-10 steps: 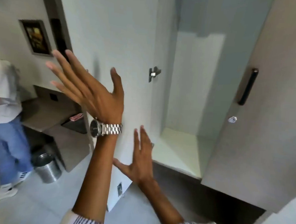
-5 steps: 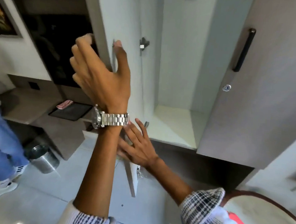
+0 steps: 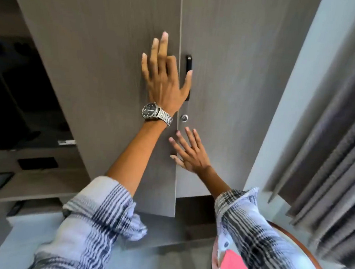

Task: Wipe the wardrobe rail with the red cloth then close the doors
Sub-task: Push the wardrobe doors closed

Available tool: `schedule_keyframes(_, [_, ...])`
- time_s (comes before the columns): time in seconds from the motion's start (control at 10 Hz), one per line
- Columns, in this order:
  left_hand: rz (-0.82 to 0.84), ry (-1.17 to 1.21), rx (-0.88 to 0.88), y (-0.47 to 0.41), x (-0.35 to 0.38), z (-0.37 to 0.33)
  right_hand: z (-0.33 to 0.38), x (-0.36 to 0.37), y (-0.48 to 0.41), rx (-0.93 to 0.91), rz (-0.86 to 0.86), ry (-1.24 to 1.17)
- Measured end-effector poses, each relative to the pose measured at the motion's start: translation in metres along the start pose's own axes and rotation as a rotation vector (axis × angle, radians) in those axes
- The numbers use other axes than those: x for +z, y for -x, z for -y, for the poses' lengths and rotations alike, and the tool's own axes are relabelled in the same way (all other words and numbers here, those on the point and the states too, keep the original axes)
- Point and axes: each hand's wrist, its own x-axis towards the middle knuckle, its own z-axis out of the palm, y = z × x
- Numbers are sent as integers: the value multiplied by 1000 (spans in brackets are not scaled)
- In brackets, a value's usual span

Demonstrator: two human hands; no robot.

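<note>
Head view, doors: Two grey wood-grain wardrobe doors fill the frame, the left door (image 3: 106, 67) and the right door (image 3: 233, 85) meeting along a thin vertical seam; the seam looks shut at the top, though the left door's lower edge hangs lower in frame than the right's, so full closure at the bottom cannot be confirmed.

Head view, left hand: The left hand (image 3: 165, 79), steel wristwatch (image 3: 156, 113) on the wrist, lies flat on the left door just beside the seam, fingers spread and straight, grasping nothing; the thumb reaches across the seam over a black vertical handle (image 3: 188, 64).

Head view, right hand: The right hand (image 3: 189, 151) is open too, fingers fanned and empty, palm against the right door, below a small round lock (image 3: 184, 118).

Head view, key relation: The seam runs upright between the two palms, left hand higher, right hand lower; any last push goes straight ahead into the panels.

Head view, red cloth: A red cloth (image 3: 237, 267) rests on a round table (image 3: 302, 248) at lower right, partly behind the plaid right sleeve (image 3: 256, 226), well apart from both hands.

Head view, rail: Hidden behind the doors.

Head view, stage: Judged the closing step, nearly finished.

Head view, surroundings: Grey curtains (image 3: 333, 154) hang at right.
</note>
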Motion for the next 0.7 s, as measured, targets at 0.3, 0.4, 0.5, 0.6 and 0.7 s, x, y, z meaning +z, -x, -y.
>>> schedule_keyframes(0.3, [-63,43,-24,-16,106,19,-46,60,-26,36,91,208])
schedule_keyframes(0.4, [-73,55,14,-15,120,24,-47,73,-26,27,123,279])
schedule_keyframes(0.5, [14,-63,30,-17,113,24,-42,56,-29,56,193,249])
schedule_keyframes(0.6, [191,-147,67,-21,93,25,-53,24,-30,92,168,33])
schedule_keyframes(0.7, [357,-158,124,-27,64,20,-92,-39,-79,408,-52,-171])
